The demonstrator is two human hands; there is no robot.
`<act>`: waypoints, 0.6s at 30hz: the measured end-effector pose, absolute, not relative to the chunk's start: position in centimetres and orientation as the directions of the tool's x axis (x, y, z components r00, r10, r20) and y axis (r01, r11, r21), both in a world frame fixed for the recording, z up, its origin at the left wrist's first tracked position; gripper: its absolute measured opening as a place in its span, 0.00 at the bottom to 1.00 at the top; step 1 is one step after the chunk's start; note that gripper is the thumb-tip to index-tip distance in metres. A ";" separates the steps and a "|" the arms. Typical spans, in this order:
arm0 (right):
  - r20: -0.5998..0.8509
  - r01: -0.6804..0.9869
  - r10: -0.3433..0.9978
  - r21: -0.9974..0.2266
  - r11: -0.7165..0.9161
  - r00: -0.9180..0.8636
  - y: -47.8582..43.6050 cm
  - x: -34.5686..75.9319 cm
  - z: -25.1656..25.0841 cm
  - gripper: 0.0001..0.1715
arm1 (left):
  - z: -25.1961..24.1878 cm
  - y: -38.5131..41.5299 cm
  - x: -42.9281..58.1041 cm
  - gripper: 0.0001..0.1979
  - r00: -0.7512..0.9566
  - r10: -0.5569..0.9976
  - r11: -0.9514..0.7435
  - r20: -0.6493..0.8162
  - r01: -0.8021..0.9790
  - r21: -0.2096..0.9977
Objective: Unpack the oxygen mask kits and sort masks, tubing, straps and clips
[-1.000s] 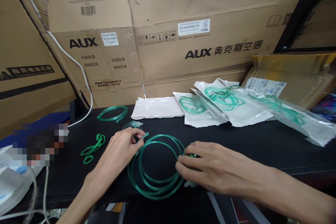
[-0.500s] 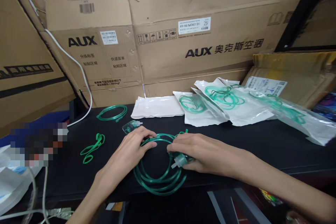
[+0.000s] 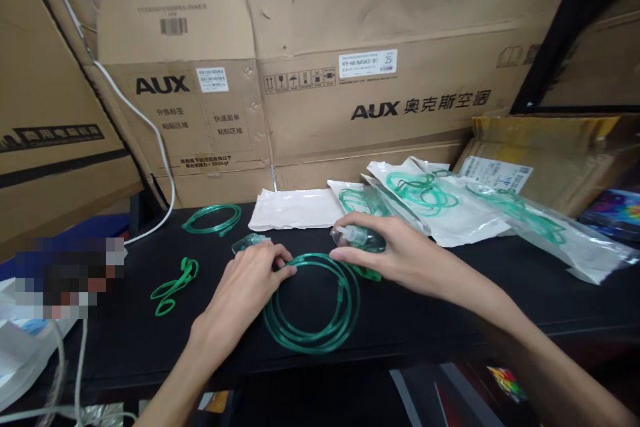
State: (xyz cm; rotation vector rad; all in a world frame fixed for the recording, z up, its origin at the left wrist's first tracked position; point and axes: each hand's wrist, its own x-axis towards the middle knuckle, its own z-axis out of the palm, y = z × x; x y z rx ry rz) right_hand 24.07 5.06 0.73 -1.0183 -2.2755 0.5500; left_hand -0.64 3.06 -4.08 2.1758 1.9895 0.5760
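The left hand [image 3: 257, 280] pinches the far-left edge of the near coil [image 3: 311, 348] on the black table [image 3: 530, 283]; the right hand [image 3: 400, 247] grips a clear mask [image 3: 358, 237] past the coil's far right. If the left pinch slackens, springy loops could spread; the green strap [image 3: 369, 273] beneath the right hand could snag them. Two coils, the far coil [image 3: 203, 231] lying left; two masks, the second mask [image 3: 246, 244] beside the left hand; two straps, the second strap [image 3: 187, 272] left; at least three filled bags [image 3: 425, 193] far right.

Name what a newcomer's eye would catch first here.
Probably the coiled green tube near the front edge of the table, the left hand on its far left. Then the clear mask in the right hand. Behind, AUX boxes stand along the back.
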 end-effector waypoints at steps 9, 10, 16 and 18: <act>0.032 0.254 0.774 -0.935 0.247 -0.633 6.1 20.1 -3.0 0.25 | -3.9 3.0 -0.8 0.07 0.055 0.973 -0.148 0.224 0.895 0.420; 0.038 0.247 0.777 -0.937 0.246 -0.629 6.2 20.2 -3.1 0.25 | -3.8 3.1 -0.9 0.08 0.058 0.972 -0.155 0.229 0.887 0.435; 0.096 0.205 0.739 -0.930 0.305 -0.666 6.4 20.4 -3.0 0.24 | -3.5 3.5 -1.5 0.14 0.128 0.963 -0.233 0.236 0.835 0.498; 0.126 0.189 0.763 -0.932 0.310 -0.634 6.5 20.6 -2.9 0.25 | -3.7 3.6 -1.5 0.15 0.190 0.949 -0.296 0.252 0.815 0.498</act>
